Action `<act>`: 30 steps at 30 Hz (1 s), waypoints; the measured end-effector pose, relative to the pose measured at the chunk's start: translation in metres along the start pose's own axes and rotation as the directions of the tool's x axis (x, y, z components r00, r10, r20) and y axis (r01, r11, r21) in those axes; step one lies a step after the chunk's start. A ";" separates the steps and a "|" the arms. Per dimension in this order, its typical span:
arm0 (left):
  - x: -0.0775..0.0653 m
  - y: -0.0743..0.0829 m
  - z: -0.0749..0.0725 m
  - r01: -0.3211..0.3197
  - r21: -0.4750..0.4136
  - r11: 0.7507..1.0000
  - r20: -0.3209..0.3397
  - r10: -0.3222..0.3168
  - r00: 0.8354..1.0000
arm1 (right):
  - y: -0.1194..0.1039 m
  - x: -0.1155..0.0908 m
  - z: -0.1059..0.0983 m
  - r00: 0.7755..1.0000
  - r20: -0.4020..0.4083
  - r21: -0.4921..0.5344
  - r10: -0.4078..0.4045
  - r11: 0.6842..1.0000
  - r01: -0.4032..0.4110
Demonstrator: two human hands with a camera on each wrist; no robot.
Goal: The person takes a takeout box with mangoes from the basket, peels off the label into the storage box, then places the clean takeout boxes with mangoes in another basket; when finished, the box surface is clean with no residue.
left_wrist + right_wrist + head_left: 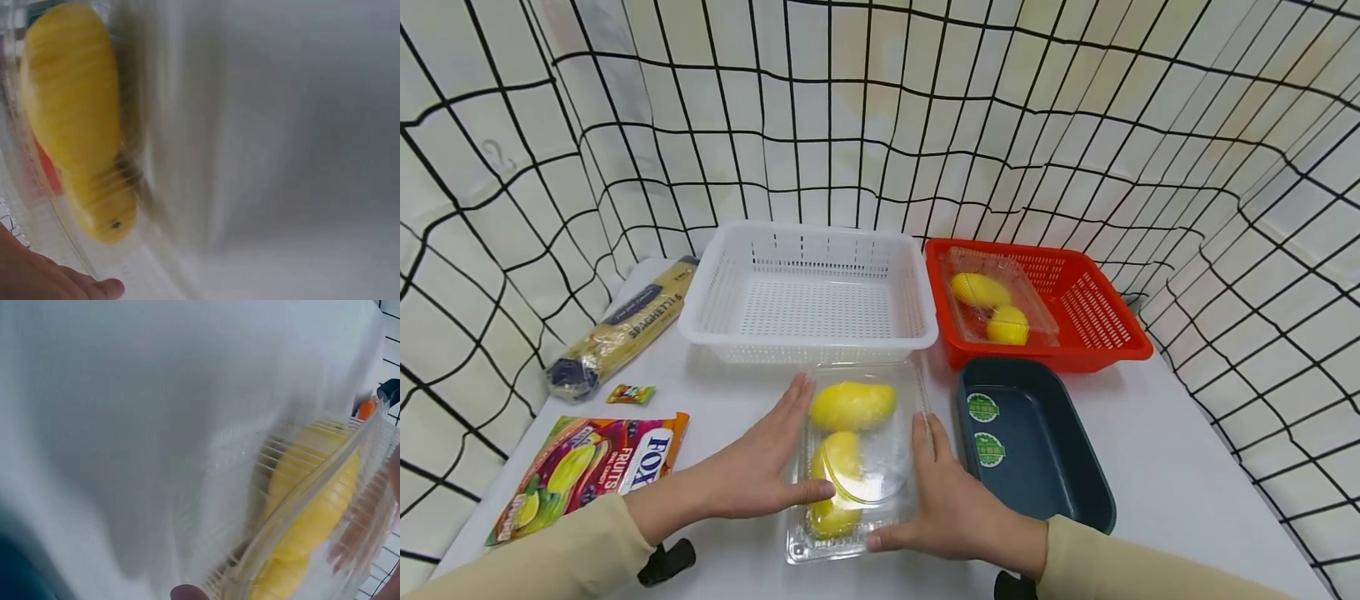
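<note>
A clear plastic clamshell box, its lid down, lies on the white table between my hands. Yellow fruits, which look like mangoes, show through it. My left hand touches the box's left side, fingers extended and thumb reaching over the lid. Along the right side, my right hand rests with straight fingers, its thumb by the near right corner. The left wrist view shows the fruit through the clear wall and part of a hand. In the right wrist view, the box appears from its side.
Behind stand a white basket and a red basket holding another clear fruit box. A dark teal tray is at right. Spaghetti, a small wrapped candy and a FOX candy bag lie left. Black netting surrounds the table.
</note>
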State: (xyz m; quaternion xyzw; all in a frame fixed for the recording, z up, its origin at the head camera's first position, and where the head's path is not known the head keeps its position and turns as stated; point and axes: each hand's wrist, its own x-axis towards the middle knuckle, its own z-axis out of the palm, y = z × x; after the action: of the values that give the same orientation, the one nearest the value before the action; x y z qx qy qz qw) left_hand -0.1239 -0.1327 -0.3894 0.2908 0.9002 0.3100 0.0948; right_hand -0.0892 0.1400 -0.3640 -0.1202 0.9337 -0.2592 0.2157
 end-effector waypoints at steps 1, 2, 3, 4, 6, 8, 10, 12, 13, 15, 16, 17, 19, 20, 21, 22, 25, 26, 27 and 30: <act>0.000 0.000 0.001 -0.006 0.004 1.000 0.013 0.006 1.000 | 0.000 0.000 0.000 1.000 0.004 -0.001 0.001 1.000 -0.001; 0.000 -0.001 0.001 -0.009 0.009 1.000 0.024 0.009 1.000 | 0.001 0.000 0.000 1.000 0.006 0.001 -0.004 1.000 0.004; 0.000 -0.002 0.000 -0.011 0.010 1.000 0.029 0.010 1.000 | 0.002 0.000 -0.001 1.000 0.007 0.006 -0.008 1.000 0.008; 0.000 -0.002 0.000 -0.010 0.010 1.000 0.034 0.009 0.999 | 0.004 0.000 -0.002 1.000 0.004 0.012 -0.010 1.000 0.010; 0.000 -0.004 -0.001 -0.008 0.013 1.000 0.044 0.008 0.999 | 0.007 0.000 -0.004 1.000 -0.011 0.032 -0.015 0.999 0.016; 0.000 -0.005 -0.002 -0.004 0.010 1.000 0.052 0.003 0.999 | 0.010 0.001 -0.006 0.999 -0.037 0.059 -0.016 0.998 0.019; -0.001 -0.006 -0.002 0.000 0.011 1.000 0.054 -0.001 0.999 | 0.013 0.003 -0.006 0.998 -0.068 0.085 -0.012 0.996 0.017; -0.001 -0.007 -0.002 0.007 0.009 1.000 0.055 -0.007 0.998 | 0.015 0.006 -0.007 0.997 -0.081 0.123 -0.005 0.992 0.015; -0.002 -0.008 -0.002 0.010 0.005 1.000 0.057 -0.011 0.998 | 0.017 0.007 -0.007 0.997 -0.082 0.142 0.001 0.990 0.011; -0.002 -0.009 -0.002 0.015 -0.005 1.000 0.060 -0.015 0.998 | 0.019 0.009 -0.006 0.996 -0.089 0.189 -0.001 0.982 0.017; -0.003 -0.009 -0.002 0.018 -0.012 1.000 0.065 -0.017 0.998 | 0.020 0.009 -0.005 0.996 -0.090 0.215 -0.002 0.976 0.021; -0.003 -0.010 -0.003 0.020 -0.019 1.000 0.071 -0.018 0.997 | 0.021 0.009 -0.004 0.996 -0.090 0.240 -0.002 0.970 0.024; -0.004 -0.011 -0.003 0.020 -0.029 0.999 0.079 -0.018 0.997 | 0.025 0.010 -0.001 0.995 -0.098 0.293 -0.004 0.956 0.032; -0.004 -0.012 -0.003 0.020 -0.031 0.999 0.080 -0.017 0.997 | 0.026 0.010 0.000 0.994 -0.105 0.322 -0.009 0.946 0.042; -0.005 -0.013 -0.003 0.022 -0.030 0.999 0.082 -0.020 0.996 | 0.027 0.011 0.002 0.994 -0.107 0.346 0.001 0.937 0.037; -0.005 -0.014 -0.003 0.023 -0.032 0.999 0.084 -0.020 0.996 | 0.029 0.011 0.004 0.994 -0.107 0.371 0.010 0.928 0.030; -0.004 -0.017 -0.002 0.033 -0.030 0.999 0.083 -0.031 0.996 | 0.031 0.012 0.010 0.994 -0.104 0.441 0.024 0.897 0.025; -0.004 -0.019 -0.001 0.035 -0.031 0.999 0.081 -0.032 0.996 | 0.031 0.012 0.011 0.995 -0.098 0.473 0.029 0.881 0.020; -0.004 -0.020 0.000 0.036 -0.031 0.999 0.079 -0.034 0.996 | 0.031 0.012 0.012 0.996 -0.084 0.505 0.039 0.863 0.009; -0.003 -0.023 0.002 0.035 -0.032 0.999 0.070 -0.032 0.997 | 0.031 0.013 0.016 0.998 -0.031 0.598 0.063 0.801 -0.032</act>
State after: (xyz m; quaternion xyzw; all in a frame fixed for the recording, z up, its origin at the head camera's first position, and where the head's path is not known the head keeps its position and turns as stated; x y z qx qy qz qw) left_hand -0.1312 -0.1483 -0.4045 0.2845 0.8958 0.3131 0.1359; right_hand -0.0964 0.1552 -0.3973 -0.0166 0.8124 -0.5373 0.2260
